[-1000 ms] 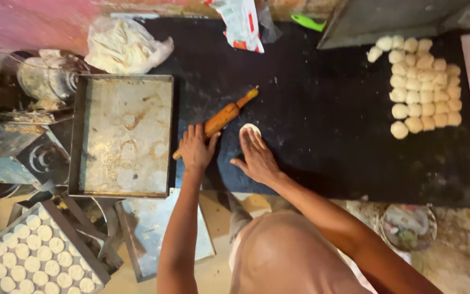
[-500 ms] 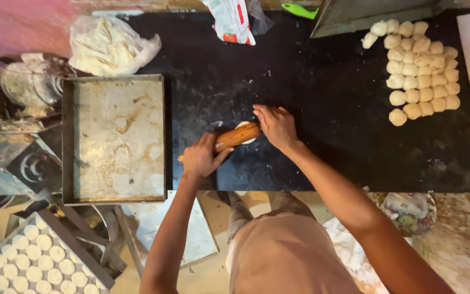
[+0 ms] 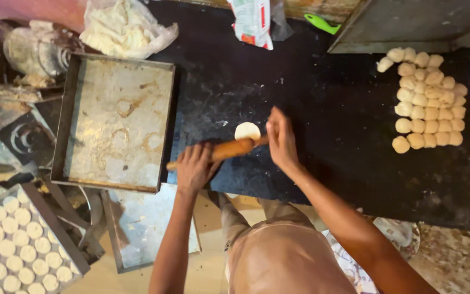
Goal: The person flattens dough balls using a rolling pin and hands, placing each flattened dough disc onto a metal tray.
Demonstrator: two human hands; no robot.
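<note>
A wooden rolling pin lies across the dark worktop, over the near edge of a small flat round of dough. My left hand presses on the pin's left end. My right hand rests on its right end, fingers stretched forward beside the dough round. Both arms reach up from the bottom of the view.
An empty floured metal tray sits left of my hands. Several dough balls are grouped at the right. A bag of dough and a packet lie at the back. A tray of dough rounds stands low left.
One second ago my right hand pressed the dough round while the left held the pin aside. Both hands have since brought the pin onto the dough and are rolling it.
</note>
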